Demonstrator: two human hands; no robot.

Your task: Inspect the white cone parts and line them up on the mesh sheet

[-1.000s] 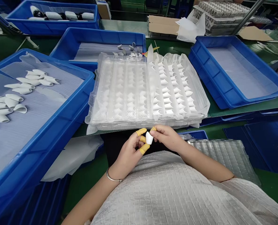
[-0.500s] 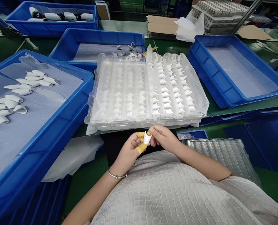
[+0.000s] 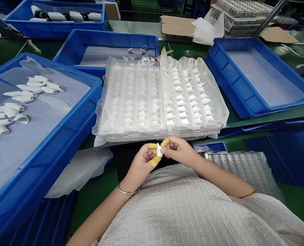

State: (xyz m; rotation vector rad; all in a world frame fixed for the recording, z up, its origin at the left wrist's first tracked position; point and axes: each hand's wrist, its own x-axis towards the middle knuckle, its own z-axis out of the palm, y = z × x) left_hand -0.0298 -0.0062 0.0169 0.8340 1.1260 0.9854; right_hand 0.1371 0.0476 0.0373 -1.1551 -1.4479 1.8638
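A small white tube-like piece [image 3: 159, 150] with a curved, slanted end is pinched between my two hands, in front of my body. My left hand [image 3: 144, 160] grips its left side with fingers in yellow finger cots. The thumb and fingers of my right hand [image 3: 176, 149] close on its right side; a yellow cot covers one fingertip. Just beyond the hands lies a clear plastic tray [image 3: 131, 131]. White pieces of like shape [image 3: 184, 108] stand in rows in its right half, while a translucent cover veils the rows at left.
At left, a blue bin [image 3: 72, 118] holds loose white pieces [image 3: 28, 90] on a pale liner. Another blue bin [image 3: 113, 39] behind the tray holds small grey-white pieces. Stacked blue bins [image 3: 234, 82] stand right. Below my right arm is a clear ridged tray [image 3: 246, 167].
The white piece has turned slightly and shifted a little left. My right thumb now presses on its side, and the yellow-capped finger has come out of its opening to the upper right.
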